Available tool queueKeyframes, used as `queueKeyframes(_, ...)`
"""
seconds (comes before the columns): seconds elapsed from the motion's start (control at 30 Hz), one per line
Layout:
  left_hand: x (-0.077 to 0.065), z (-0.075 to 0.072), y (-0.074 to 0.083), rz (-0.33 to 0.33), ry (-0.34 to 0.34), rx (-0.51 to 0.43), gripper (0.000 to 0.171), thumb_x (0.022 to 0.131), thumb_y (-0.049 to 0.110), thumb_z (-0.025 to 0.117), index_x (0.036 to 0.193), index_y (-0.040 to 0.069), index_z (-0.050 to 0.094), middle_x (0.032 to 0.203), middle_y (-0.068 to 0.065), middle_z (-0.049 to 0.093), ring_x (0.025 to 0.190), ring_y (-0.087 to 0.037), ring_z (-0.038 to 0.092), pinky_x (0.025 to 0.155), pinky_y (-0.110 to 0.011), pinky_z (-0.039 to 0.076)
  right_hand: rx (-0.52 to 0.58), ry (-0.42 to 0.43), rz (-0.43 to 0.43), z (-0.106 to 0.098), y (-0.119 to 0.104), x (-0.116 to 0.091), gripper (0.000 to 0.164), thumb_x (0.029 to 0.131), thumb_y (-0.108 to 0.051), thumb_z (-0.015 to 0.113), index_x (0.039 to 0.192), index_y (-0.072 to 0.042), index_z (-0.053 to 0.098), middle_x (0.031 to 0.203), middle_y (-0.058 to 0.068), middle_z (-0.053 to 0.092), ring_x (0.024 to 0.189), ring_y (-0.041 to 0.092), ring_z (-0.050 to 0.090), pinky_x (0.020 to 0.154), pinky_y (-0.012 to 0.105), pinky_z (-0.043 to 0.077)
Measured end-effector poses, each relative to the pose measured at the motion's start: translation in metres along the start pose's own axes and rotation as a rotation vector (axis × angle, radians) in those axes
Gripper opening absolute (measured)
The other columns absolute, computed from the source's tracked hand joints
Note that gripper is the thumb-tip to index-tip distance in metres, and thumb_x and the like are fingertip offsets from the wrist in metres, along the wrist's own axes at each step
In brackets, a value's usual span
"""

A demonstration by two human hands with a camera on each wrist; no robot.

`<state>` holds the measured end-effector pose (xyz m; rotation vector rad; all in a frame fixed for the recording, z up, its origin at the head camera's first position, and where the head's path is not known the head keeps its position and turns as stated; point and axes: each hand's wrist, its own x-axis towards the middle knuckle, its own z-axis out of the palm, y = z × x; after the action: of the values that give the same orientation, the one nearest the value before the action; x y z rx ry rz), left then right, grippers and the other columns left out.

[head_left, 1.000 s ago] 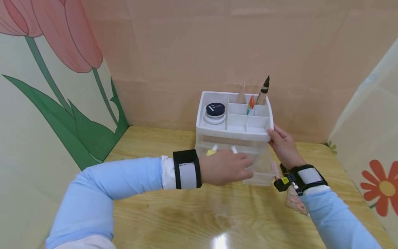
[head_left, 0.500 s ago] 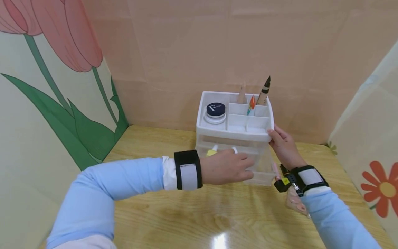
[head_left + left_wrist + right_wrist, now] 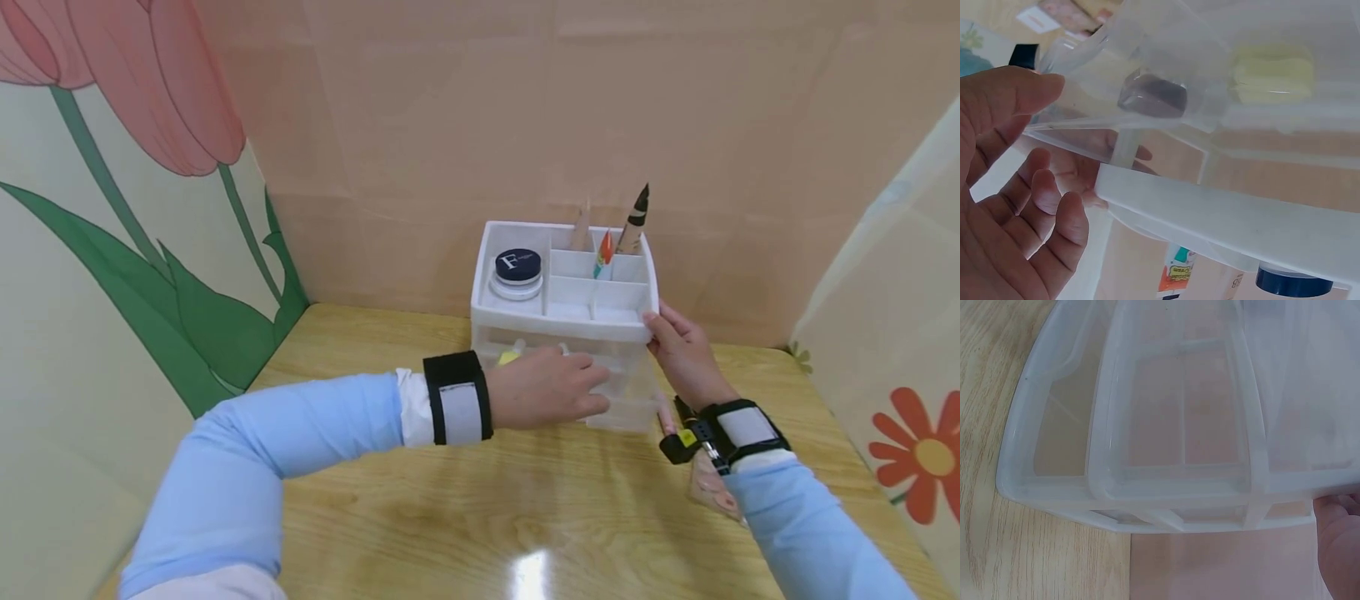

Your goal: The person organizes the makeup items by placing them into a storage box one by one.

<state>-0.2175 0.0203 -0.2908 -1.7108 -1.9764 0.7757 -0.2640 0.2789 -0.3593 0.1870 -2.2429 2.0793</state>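
Observation:
A white drawer organizer (image 3: pixel 562 325) with clear drawers stands on the wooden table. My right hand (image 3: pixel 690 358) grips its upper right corner, thumb on the top rim. My left hand (image 3: pixel 547 387) is in front of a pulled-out clear drawer (image 3: pixel 622 415), its fingers loosely bent. In the left wrist view the thumb lies by the drawer's corner and nothing sits between thumb and fingers; whether they touch the drawer, I cannot tell. Through the clear plastic show a yellow item (image 3: pixel 1272 74) and a dark item (image 3: pixel 1155 95). The left hand hides much of the drawer front.
The organizer's top tray holds a dark-lidded jar (image 3: pixel 517 265), a black-tipped tube (image 3: pixel 636 221) and a small orange-and-teal tube (image 3: pixel 604 250). Right of it on the table lie a pink tube (image 3: pixel 666 415) and a pink flat case (image 3: pixel 712 483), partly behind the right wrist.
The drawer's front edge has moved back toward the organizer, and my left hand has moved slightly with it. My right hand stays on the organizer's corner.

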Motion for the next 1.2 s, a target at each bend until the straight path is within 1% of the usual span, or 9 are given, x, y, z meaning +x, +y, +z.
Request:
queueKeyframes(0.2,0.005,0.002,-0.005,-0.017,-0.01,-0.012,0.03,0.099,0.02,0.054,0.129,0.024,0.056,0.117,0.0,0.055,0.098,-0.015,0.053,0.067,-0.021,0.05,-0.013,0.005,0.016,-0.001,-0.002,0.0,0.059,0.098,-0.045,0.05,0.152,-0.03,0.032,0.157,0.007,0.026,0.129,0.021,0.038,0.109,0.037,0.027)
queueKeyframes(0.3,0.008,0.004,-0.01,-0.037,-0.011,0.001,0.03,0.098,0.021,0.055,0.128,0.025,0.057,0.118,0.0,0.055,0.099,-0.016,0.053,0.066,-0.021,0.049,-0.02,0.011,0.017,0.0,-0.003,0.0,0.058,0.098,-0.046,0.05,0.152,-0.031,0.032,0.157,0.007,0.026,0.13,0.022,0.036,0.109,0.039,0.025)
queueKeyframes(0.5,0.013,0.012,-0.02,-0.056,0.012,-0.019,0.03,0.099,0.015,0.054,0.127,0.023,0.058,0.121,-0.002,0.056,0.098,-0.016,0.055,0.067,-0.022,0.05,-0.058,0.027,0.022,0.0,-0.003,0.001,0.059,0.097,-0.05,0.05,0.151,-0.034,0.033,0.156,0.007,0.027,0.131,0.024,0.035,0.11,0.045,0.024)
queueKeyframes(0.67,0.018,0.018,-0.027,-0.074,-0.002,-0.038,0.031,0.098,0.012,0.055,0.127,0.022,0.058,0.119,-0.003,0.056,0.098,-0.017,0.055,0.07,-0.025,0.051,-0.072,0.021,0.007,-0.001,-0.003,0.001,0.057,0.099,-0.048,0.048,0.152,-0.034,0.031,0.157,0.007,0.027,0.132,0.026,0.035,0.109,0.048,0.024)
queueKeyframes(0.77,0.02,0.023,-0.031,-0.093,0.006,-0.026,0.029,0.097,0.012,0.055,0.124,0.022,0.059,0.114,-0.002,0.056,0.095,-0.017,0.055,0.067,-0.025,0.05,-0.075,0.02,0.006,-0.002,-0.002,0.002,0.057,0.099,-0.047,0.047,0.152,-0.034,0.03,0.157,0.007,0.027,0.132,0.025,0.036,0.109,0.046,0.025)
queueKeyframes(0.87,0.022,0.03,-0.036,-0.109,0.037,0.005,0.025,0.098,0.013,0.055,0.12,0.021,0.061,0.111,-0.002,0.057,0.093,-0.017,0.056,0.063,-0.025,0.051,-0.057,0.018,0.0,-0.002,-0.001,0.002,0.058,0.099,-0.046,0.048,0.152,-0.031,0.03,0.156,0.007,0.028,0.129,0.022,0.038,0.109,0.04,0.028)
queueKeyframes(0.97,0.024,0.037,-0.041,-0.111,0.044,0.014,0.024,0.097,0.011,0.055,0.118,0.02,0.061,0.111,-0.003,0.057,0.093,-0.018,0.056,0.063,-0.026,0.051,-0.043,0.015,-0.003,-0.001,0.0,0.002,0.059,0.099,-0.045,0.049,0.153,-0.029,0.029,0.157,0.006,0.028,0.13,0.021,0.038,0.108,0.035,0.03)
queueKeyframes(1.1,0.026,0.042,-0.045,-0.094,0.013,0.012,0.026,0.097,0.01,0.054,0.121,0.018,0.059,0.115,-0.004,0.054,0.096,-0.019,0.053,0.065,-0.027,0.05,-0.053,0.009,0.0,-0.001,0.0,0.001,0.058,0.099,-0.046,0.048,0.152,-0.032,0.03,0.158,0.003,0.025,0.135,0.023,0.034,0.109,0.039,0.029)
queueKeyframes(1.2,0.027,0.044,-0.046,-0.081,0.012,0.035,0.025,0.098,0.01,0.053,0.122,0.017,0.058,0.116,-0.004,0.053,0.096,-0.019,0.053,0.065,-0.026,0.05,-0.069,0.007,-0.003,-0.001,0.0,0.001,0.057,0.1,-0.046,0.047,0.152,-0.032,0.03,0.159,0.002,0.024,0.138,0.025,0.031,0.109,0.041,0.028)
